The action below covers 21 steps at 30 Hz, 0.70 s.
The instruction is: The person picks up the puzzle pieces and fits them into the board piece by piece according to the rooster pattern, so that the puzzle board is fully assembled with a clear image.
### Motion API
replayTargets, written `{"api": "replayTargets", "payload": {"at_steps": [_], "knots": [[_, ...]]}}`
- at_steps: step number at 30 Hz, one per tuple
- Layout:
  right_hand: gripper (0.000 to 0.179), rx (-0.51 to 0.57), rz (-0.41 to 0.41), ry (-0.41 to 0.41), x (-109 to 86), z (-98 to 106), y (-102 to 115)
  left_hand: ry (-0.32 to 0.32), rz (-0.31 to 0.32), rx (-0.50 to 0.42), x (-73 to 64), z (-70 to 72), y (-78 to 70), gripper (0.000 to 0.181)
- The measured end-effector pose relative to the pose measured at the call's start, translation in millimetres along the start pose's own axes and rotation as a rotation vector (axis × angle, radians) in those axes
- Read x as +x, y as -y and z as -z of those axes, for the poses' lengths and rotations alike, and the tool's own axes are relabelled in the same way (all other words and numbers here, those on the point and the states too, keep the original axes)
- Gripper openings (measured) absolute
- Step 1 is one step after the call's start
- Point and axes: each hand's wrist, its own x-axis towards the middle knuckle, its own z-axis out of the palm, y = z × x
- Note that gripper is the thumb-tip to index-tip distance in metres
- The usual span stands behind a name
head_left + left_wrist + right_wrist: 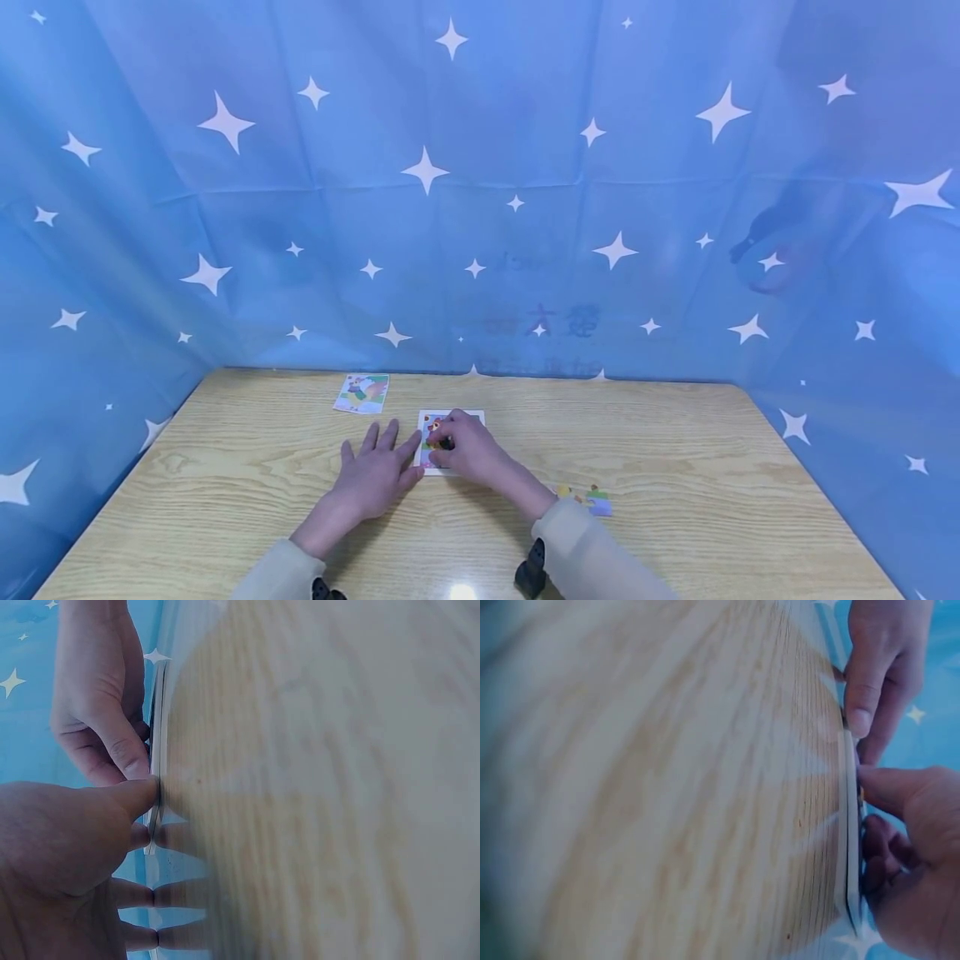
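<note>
A small white-bordered jigsaw puzzle board (421, 454) with a colourful cartoon picture lies flat on the wooden table. My left hand (372, 482) rests beside it with fingers spread and straight, the thumb and forefinger touching its left edge. Over the board is my right hand (471, 450), bent thumb and forefinger pinching a puzzle piece at the picture's surface; the hand covers most of that piece. In the right wrist view, the right hand's thumb (900, 787) meets the board's face, with the other fingers curled below. Edge-on in the left wrist view, the board (155, 750) looks thin.
Several loose puzzle pieces (598, 502) lie to the right, partly behind my right forearm. A picture card (362, 393) sits near the back left edge of the table (675, 450). Behind the table hangs a blue curtain (517, 233) with white stars.
</note>
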Motion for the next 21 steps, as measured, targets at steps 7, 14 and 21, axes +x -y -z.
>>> {"api": "replayTargets", "payload": {"at_steps": [7, 14, 21], "knots": [[0.018, -0.039, 0.037, -0.023, -2.6, 1.3, 0.0, 0.002, -0.002, 0.006, 0.5, 0.1, 0.1, 0.056], [0.019, -0.091, 0.066, -0.005, -4.8, 2.5, -0.4, 0.002, -0.008, 0.01, 0.2, 0.4, -0.4, 0.055], [0.016, -0.216, 0.19, 0.024, -4.3, 3.6, 0.8, 0.01, -0.002, 0.006, 0.6, 0.9, -0.6, 0.056]]}}
